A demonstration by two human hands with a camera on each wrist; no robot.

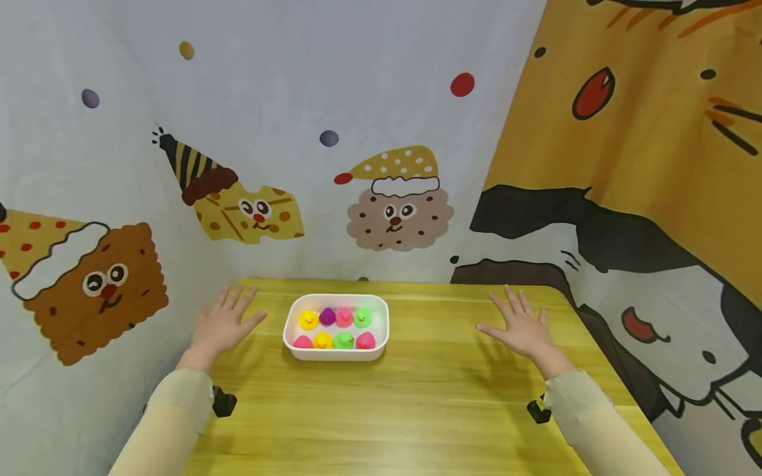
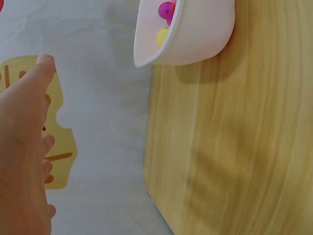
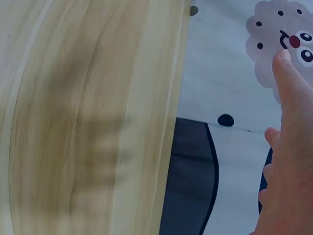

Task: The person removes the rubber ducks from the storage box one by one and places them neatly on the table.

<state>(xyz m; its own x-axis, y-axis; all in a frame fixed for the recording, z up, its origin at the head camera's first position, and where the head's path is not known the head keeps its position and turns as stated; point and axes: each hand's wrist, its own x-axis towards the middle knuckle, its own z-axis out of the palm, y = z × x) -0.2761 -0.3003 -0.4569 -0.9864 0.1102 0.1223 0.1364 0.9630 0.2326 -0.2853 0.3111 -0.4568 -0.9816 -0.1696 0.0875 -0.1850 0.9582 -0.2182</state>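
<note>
A white plastic tub with rounded corners stands on the wooden table, left of the middle. In it lie several small toy ducks in two rows, among them a yellow duck, a purple duck and a green duck. Left of the tub my left hand hovers with fingers spread, touching nothing. Well to the tub's right, my right hand is held over the table, its fingers also spread and holding nothing. The left wrist view shows the tub's end wall beyond my thumb.
The wooden table bears shadows of both hands. Behind it and at both sides hangs a printed cloth with cartoon biscuits, cheese and cats. A small black device sits at my left wrist, and another black device at my right.
</note>
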